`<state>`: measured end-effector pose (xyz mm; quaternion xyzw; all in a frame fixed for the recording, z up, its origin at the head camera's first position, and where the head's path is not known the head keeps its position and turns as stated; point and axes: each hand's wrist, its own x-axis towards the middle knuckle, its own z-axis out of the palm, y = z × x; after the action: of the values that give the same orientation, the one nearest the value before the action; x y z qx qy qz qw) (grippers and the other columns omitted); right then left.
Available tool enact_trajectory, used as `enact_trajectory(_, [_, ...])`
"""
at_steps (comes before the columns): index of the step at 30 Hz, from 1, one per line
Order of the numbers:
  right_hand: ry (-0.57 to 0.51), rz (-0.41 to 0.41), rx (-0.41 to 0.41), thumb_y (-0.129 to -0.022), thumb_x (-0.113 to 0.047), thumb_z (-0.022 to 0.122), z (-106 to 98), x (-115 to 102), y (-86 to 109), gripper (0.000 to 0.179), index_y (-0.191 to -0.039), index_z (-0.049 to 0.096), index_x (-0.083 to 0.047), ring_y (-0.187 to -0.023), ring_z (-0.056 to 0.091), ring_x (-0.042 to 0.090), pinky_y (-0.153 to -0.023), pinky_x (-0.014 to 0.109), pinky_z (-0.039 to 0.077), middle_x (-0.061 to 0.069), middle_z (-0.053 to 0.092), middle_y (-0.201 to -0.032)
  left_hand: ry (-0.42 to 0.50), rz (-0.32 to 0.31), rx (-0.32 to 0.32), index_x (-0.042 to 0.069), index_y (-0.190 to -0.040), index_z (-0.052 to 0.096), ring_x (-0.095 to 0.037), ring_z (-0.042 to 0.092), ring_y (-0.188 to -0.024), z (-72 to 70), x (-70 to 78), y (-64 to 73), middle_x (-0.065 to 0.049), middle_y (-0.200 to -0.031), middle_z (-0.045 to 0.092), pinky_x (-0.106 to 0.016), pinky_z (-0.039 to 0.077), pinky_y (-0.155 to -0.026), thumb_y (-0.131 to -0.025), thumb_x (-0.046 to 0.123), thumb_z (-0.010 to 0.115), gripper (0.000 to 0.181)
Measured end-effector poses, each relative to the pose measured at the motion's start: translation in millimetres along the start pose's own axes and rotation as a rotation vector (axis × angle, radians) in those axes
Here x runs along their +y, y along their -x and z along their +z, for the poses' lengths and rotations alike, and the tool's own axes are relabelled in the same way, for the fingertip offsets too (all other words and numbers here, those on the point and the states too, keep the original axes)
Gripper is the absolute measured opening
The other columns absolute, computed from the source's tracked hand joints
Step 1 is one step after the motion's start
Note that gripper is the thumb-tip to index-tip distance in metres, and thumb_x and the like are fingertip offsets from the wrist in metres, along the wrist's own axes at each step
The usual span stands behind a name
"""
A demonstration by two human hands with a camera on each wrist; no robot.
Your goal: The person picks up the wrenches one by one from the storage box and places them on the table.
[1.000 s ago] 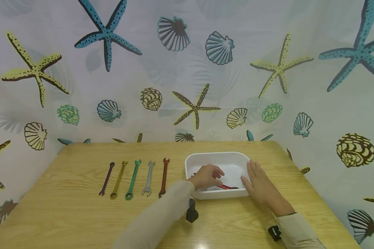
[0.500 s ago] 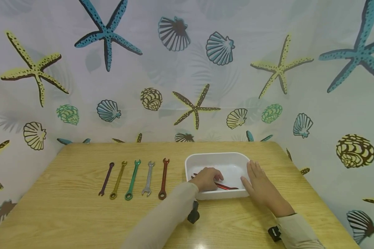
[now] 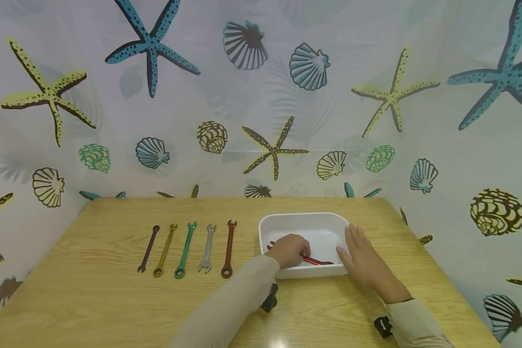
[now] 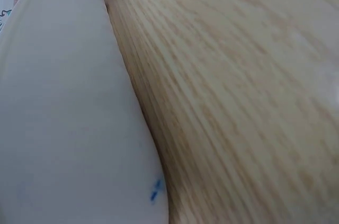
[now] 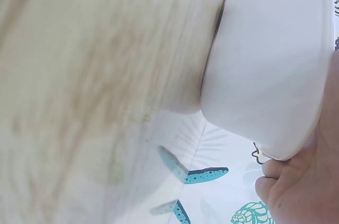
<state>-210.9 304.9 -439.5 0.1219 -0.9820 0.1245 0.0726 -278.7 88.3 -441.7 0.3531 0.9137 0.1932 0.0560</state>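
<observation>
A white plastic tray stands on the right half of the table. My left hand reaches into it from the front left, fingers curled down round the red wrench lying there. Its forked end peeks out left of the hand; the middle and my fingertips are hidden. My right hand rests along the tray's right end, fingers straight on the outside and thumb reaching over the rim. The left wrist view is mostly the tray's outer wall. In the right wrist view, my right fingers touch the tray near its corner.
Left of the tray several wrenches lie in a spaced row: purple, gold, green, silver and dark red. The wood-grain table ends at a patterned curtain.
My left hand has lowered into the tray and its fingers have curled in on the red wrench. The right hand stays at the tray's end.
</observation>
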Motion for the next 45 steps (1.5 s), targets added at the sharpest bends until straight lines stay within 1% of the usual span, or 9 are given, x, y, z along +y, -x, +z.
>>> enact_trajectory(4, [-0.006,0.001,0.005,-0.103,-0.037,0.034,0,0,-0.2,0.069,-0.144,0.019,0.017,-0.141,0.009,0.05,-0.11,0.061,0.016,0.033,0.014,-0.153,-0.045,0.012,-0.005,0.014,-0.09,0.072,-0.008,0.059,-0.082,-0.6,2.5,0.5,0.005,-0.085,0.067,-0.022,0.046,-0.075,-0.079,-0.001,0.069,0.019])
enact_trajectory(7, [-0.002,0.006,0.003,-0.103,-0.037,0.035,0,0,0.0,0.069,-0.144,0.019,0.016,-0.141,0.009,0.05,-0.111,0.061,0.016,0.032,0.014,-0.153,-0.1,0.022,-0.006,0.016,-0.093,0.071,-0.01,0.059,-0.083,-0.1,3.3,1.3,0.005,-0.086,0.066,-0.025,0.047,-0.073,-0.079,0.0,0.069,0.021])
enact_trajectory(11, [0.003,0.005,0.007,-0.103,-0.037,0.035,0,1,0.4,0.069,-0.144,0.019,0.016,-0.141,0.01,0.05,-0.111,0.061,0.016,0.032,0.014,-0.153,-0.152,0.015,-0.017,0.019,-0.097,0.07,-0.013,0.057,-0.083,0.0,3.6,1.8,0.003,-0.087,0.061,-0.028,0.046,-0.068,-0.08,0.001,0.068,0.024])
enact_trajectory(18, [0.006,-0.003,0.012,-0.103,-0.037,0.035,0,0,-0.3,0.069,-0.144,0.019,0.017,-0.141,0.01,0.049,-0.111,0.06,0.016,0.033,0.015,-0.153,-0.118,-0.005,-0.058,0.015,-0.097,0.068,-0.011,0.05,-0.078,-0.9,3.7,-0.4,0.002,-0.084,0.055,-0.026,0.044,-0.066,-0.082,0.002,0.068,0.02])
enact_trajectory(20, [0.007,-0.005,0.013,-0.103,-0.036,0.035,-1,0,-0.4,0.069,-0.144,0.019,0.017,-0.141,0.01,0.049,-0.111,0.06,0.016,0.033,0.015,-0.153,-0.106,-0.006,-0.076,0.015,-0.098,0.067,-0.009,0.05,-0.078,-1.1,3.4,-1.6,0.003,-0.085,0.056,-0.025,0.044,-0.067,-0.082,0.001,0.067,0.021])
enact_trajectory(25, [0.01,-0.003,0.014,-0.103,-0.036,0.035,-3,0,-0.2,0.068,-0.144,0.02,0.017,-0.141,0.01,0.05,-0.111,0.06,0.016,0.033,0.015,-0.153,-0.035,-0.03,-0.102,0.015,-0.099,0.067,-0.009,0.054,-0.079,-5.1,4.0,-2.8,0.004,-0.086,0.062,-0.025,0.046,-0.068,-0.081,-0.001,0.066,0.024])
enact_trajectory(30, [0.002,-0.009,0.026,-0.103,-0.036,0.035,-4,-1,0.5,0.068,-0.143,0.02,0.017,-0.14,0.011,0.051,-0.111,0.061,0.017,0.034,0.016,-0.152,-0.001,-0.052,-0.095,0.016,-0.091,0.071,-0.01,0.058,-0.077,-10.3,5.9,-2.1,0.006,-0.082,0.065,-0.027,0.047,-0.065,-0.077,0.001,0.071,0.021])
enact_trajectory(36, [-0.011,0.0,0.009,-0.103,-0.038,0.034,-2,0,1.3,0.069,-0.145,0.019,0.016,-0.142,0.008,0.048,-0.111,0.06,0.015,0.032,0.013,-0.153,0.017,-0.07,-0.089,0.018,-0.083,0.072,-0.009,0.057,-0.073,-13.6,7.4,-1.3,0.008,-0.076,0.064,-0.027,0.046,-0.062,-0.071,0.002,0.076,0.021])
enact_trajectory(45, [-0.009,-0.005,0.014,-0.103,-0.036,0.035,-1,-1,1.6,0.068,-0.144,0.02,0.016,-0.141,0.009,0.049,-0.111,0.06,0.016,0.032,0.015,-0.153,0.014,-0.062,-0.069,0.019,-0.082,0.074,-0.008,0.056,-0.072,-13.0,5.5,-1.0,0.009,-0.074,0.064,-0.028,0.045,-0.061,-0.071,0.005,0.077,0.018])
